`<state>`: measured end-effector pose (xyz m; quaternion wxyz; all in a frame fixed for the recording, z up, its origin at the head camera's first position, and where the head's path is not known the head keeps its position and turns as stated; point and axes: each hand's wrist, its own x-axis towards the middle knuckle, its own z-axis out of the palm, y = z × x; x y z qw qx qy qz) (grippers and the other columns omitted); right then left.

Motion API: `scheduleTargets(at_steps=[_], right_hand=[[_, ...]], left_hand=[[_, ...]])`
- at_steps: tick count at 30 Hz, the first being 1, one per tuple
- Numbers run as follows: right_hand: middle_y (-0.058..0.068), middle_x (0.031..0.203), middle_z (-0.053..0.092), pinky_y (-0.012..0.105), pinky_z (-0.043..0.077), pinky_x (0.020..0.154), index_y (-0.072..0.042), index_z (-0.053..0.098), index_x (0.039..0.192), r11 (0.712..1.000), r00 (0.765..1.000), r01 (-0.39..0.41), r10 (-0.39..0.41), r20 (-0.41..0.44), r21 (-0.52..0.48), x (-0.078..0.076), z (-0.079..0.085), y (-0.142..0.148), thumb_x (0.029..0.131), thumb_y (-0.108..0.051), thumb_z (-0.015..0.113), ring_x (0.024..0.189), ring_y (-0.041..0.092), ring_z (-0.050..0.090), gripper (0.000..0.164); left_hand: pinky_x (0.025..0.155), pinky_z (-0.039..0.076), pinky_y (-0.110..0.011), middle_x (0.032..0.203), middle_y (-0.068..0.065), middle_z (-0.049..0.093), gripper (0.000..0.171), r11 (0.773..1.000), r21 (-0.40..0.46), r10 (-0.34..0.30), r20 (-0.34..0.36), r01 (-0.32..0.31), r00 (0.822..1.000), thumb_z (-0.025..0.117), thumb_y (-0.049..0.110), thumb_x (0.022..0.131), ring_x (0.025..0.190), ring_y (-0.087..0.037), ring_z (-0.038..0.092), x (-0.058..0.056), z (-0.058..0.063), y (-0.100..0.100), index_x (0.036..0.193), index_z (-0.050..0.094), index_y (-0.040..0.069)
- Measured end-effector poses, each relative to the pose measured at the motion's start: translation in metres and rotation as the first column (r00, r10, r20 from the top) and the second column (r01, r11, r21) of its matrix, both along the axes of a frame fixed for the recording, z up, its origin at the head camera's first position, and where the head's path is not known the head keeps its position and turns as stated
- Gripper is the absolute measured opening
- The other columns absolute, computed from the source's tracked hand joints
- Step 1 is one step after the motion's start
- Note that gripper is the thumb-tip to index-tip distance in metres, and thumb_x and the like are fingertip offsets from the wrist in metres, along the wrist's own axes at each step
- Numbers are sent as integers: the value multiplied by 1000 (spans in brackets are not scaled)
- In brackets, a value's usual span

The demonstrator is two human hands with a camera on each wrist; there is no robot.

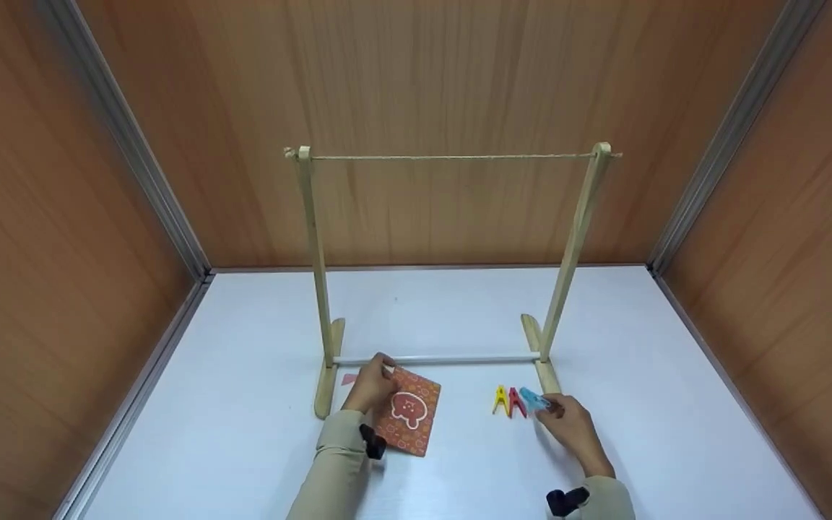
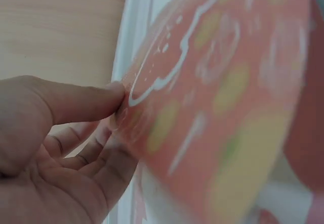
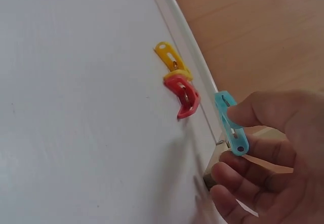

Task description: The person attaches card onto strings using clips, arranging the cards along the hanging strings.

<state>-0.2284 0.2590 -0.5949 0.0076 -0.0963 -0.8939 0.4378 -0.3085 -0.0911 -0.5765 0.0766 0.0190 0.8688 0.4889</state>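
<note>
One orange card [image 1: 409, 412]: left hand [image 1: 373, 386] (the nearer) is pinching its edge; long axis is running roughly 12-to-6. Right hand [image 1: 571, 427], card sitting at its 9 o'clock, is pinching one blue clothespin [image 1: 534, 399].

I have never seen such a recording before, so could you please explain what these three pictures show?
There is no robot here: a person works with bare hands. A head camera takes the wide picture; a camera on each wrist takes a close one. The left hand pinches a red patterned card; the right hand holds a blue clothespin. On the white table are a yellow clothespin, a red clothespin and a wooden frame with a string across its top.
</note>
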Motion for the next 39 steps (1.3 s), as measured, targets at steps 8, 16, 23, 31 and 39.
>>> scheduleTargets(at_steps=[8, 16, 23, 31, 39], right_hand=[[13, 109, 63, 29, 47, 81, 0, 62, 121, 997, 996, 6, -13, -89, -73, -6, 9, 2, 87, -15, 66, 96, 20, 58, 37], [12, 110, 62, 23, 49, 79, -2, 61, 123, 989, 997, 28, -39, -70, -146, -11, 25, 2, 88, -20, 68, 102, 22, 56, 39], [13, 118, 61, 34, 48, 97, -2, 58, 128, 978, 993, -6, -19, -115, -209, -15, 39, 2, 90, -18, 67, 110, 23, 56, 42], [13, 118, 61, 17, 48, 89, -2, 57, 129, 957, 987, -32, -14, -159, -287, -23, 62, 3, 88, -19, 70, 102, 8, 57, 47], [15, 126, 58, 14, 48, 85, -4, 57, 130, 943, 979, -79, 11, -205, -323, -30, 85, 3, 88, -20, 71, 103, 2, 58, 47]], left_hand=[[66, 52, -29, 91, -13, 64, 27, 998, 56, 20, -41, -18, 999, 62, 0, 85, 78, -17, 59, -3, 13, 7, 111, 62, -7], [65, 51, -26, 91, -14, 65, 21, 974, 223, 45, -52, -32, 998, 59, 2, 89, 78, -16, 59, -5, 20, 18, 106, 67, -6], [64, 56, -29, 92, -16, 66, 22, 948, 316, 55, -56, -34, 997, 56, 1, 91, 73, -14, 60, -9, 31, 27, 108, 65, -8], [70, 58, -32, 94, -17, 70, 20, 926, 377, 69, -70, -37, 995, 63, 6, 91, 77, -14, 65, -17, 48, 40, 105, 67, -6], [77, 57, -30, 96, -15, 71, 21, 922, 386, 75, -98, -32, 992, 68, 12, 89, 83, -15, 68, -25, 65, 55, 104, 68, -3]])
